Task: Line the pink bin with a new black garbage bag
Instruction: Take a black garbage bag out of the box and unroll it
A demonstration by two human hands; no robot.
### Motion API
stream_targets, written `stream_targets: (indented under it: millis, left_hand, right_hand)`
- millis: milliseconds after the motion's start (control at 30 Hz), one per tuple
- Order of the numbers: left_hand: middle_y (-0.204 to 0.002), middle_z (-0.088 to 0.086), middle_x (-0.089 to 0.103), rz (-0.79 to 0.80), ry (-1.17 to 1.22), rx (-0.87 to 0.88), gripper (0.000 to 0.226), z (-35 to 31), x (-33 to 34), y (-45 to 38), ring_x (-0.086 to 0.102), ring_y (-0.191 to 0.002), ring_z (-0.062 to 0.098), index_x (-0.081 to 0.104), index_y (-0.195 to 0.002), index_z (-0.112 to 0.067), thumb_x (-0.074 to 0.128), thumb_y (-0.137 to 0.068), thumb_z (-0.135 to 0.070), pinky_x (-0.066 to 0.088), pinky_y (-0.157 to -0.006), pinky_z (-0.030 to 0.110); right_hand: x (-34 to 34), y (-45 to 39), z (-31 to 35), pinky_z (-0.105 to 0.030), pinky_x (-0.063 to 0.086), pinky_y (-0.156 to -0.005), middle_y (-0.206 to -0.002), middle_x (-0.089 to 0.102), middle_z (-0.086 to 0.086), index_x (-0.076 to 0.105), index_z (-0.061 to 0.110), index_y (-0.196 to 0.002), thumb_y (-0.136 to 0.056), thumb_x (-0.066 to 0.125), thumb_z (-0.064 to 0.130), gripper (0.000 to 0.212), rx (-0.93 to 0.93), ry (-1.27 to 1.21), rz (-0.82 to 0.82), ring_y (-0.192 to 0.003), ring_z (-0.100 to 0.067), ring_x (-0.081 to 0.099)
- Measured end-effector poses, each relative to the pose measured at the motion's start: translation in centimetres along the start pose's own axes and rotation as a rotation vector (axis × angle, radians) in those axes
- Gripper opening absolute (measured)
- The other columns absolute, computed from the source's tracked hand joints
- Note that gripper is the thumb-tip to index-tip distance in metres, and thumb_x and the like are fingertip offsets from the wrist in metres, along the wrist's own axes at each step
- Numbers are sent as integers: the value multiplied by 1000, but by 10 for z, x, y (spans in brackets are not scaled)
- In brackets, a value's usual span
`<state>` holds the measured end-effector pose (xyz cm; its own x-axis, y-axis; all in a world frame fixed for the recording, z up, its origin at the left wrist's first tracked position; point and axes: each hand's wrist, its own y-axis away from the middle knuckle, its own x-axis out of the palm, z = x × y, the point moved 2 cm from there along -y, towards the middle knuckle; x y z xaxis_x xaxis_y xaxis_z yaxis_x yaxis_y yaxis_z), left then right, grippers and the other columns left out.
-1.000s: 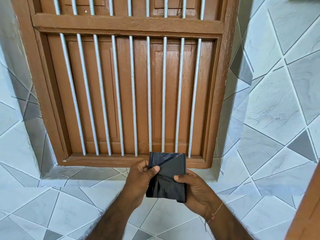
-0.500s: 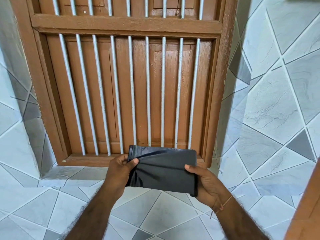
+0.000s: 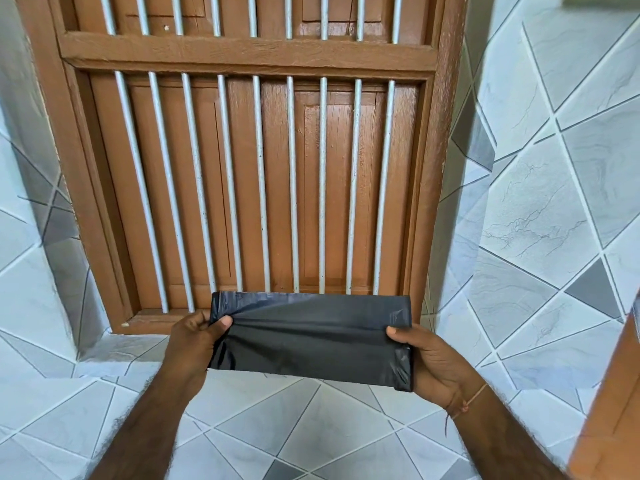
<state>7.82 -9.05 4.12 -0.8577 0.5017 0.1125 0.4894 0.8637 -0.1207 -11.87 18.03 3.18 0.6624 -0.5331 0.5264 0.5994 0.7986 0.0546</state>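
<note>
Black garbage bag, still folded into a flat wide band, held out just below the barred wooden window; its top edge overlaps the window's bottom rail. Open air under the bag. Left hand pinches the bag's left end, thumb on front; right hand clamps the right end, thumb on top. Versus a second ago the bag is unfolded much wider and the hands are farther apart. Grey diagonal wall tiles surround the window. Pink bin not visible.
</note>
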Motion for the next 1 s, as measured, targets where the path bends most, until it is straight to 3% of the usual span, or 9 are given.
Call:
stream_targets:
  millis: [233, 367, 433, 567, 633, 733, 800, 900, 1000]
  left_hand:
    - [-91, 19, 69, -111, -35, -2, 7, 3, -19, -10, 62, -82, 31, 68, -92, -2, 64, -88, -5, 52, -85, 47]
    - [-89, 20, 66, -252, -273, 48, 6, -5, -20, -5, 60, -81, 38, 61, -84, -6, 63, -89, -9, 53, -80, 48]
    - [-101, 23, 67, -277, -436, 82, 8, -12, -18, -1, 61, -90, 42, 63, -96, -4, 60, -89, -7, 51, -86, 51]
    - [-122, 15, 64, -398, -791, 458, 40, -30, 1, 20, 57, -113, 36, 57, -124, -10, 63, -85, -4, 46, -98, 54]
    - [-132, 2, 58, -129, -689, 605, 42, -40, 34, 38, 52, -121, 23, 54, -131, -20, 62, -89, -20, 43, -103, 50]
    - [-147, -16, 37, 425, -709, 446, 69, -37, 84, 50, 29, -139, 10, 37, -142, -39, 61, -80, -60, 30, -113, 45]
    - [-138, -6, 55, 657, -565, 343, 61, -34, 100, 48, 46, -132, 13, 52, -131, -35, 69, -76, -54, 38, -109, 45]
    - [-89, 4, 72, 748, -360, 298, 11, -34, 103, 47, 66, -84, 15, 73, -91, -18, 72, -82, -24, 52, -85, 40]
    - [-93, -6, 69, 708, -361, 332, 11, -31, 104, 43, 62, -93, 8, 72, -93, -22, 73, -82, -21, 48, -85, 34]
  right_hand:
    - [-4, 2, 9, -39, 49, -77, -124, 65, -20, 63, 9, -123, -71, 81, 22, 56, -44, 114, -82, -105, -35, 62]
    - [-5, 2, 8, -44, 58, -82, -121, 67, -19, 63, 5, -121, -85, 63, 11, 36, -73, 43, -54, -109, -34, 65]
    - [-5, 1, 8, -50, 53, -92, -124, 65, -20, 63, 5, -121, -86, 63, 11, 35, -95, 89, -54, -114, -37, 62]
    - [9, 0, 8, -56, 44, -103, -126, 62, -22, 63, 8, -121, -80, 75, 23, 45, -137, 290, -9, -117, -38, 60]
    - [23, 0, 4, -52, 46, -103, -122, 64, -20, 64, 8, -118, -76, 78, 26, 48, -128, 381, 36, -115, -37, 61]
    - [44, 1, -2, -45, 50, -95, -112, 67, -20, 64, 5, -115, -74, 80, 25, 48, -109, 439, 122, -107, -34, 63]
    - [53, 4, -2, -36, 52, -80, -95, 70, -14, 66, 1, -107, -78, 75, 14, 33, -137, 419, 150, -89, -26, 65]
    - [51, 9, 4, -28, 50, -64, -77, 67, -7, 69, 6, -94, -81, 67, -1, 15, -134, 365, 110, -72, -19, 61]
    - [43, 13, 7, -27, 50, -66, -81, 67, -9, 71, 9, -94, -71, 71, 4, 23, -124, 360, 99, -75, -19, 62]
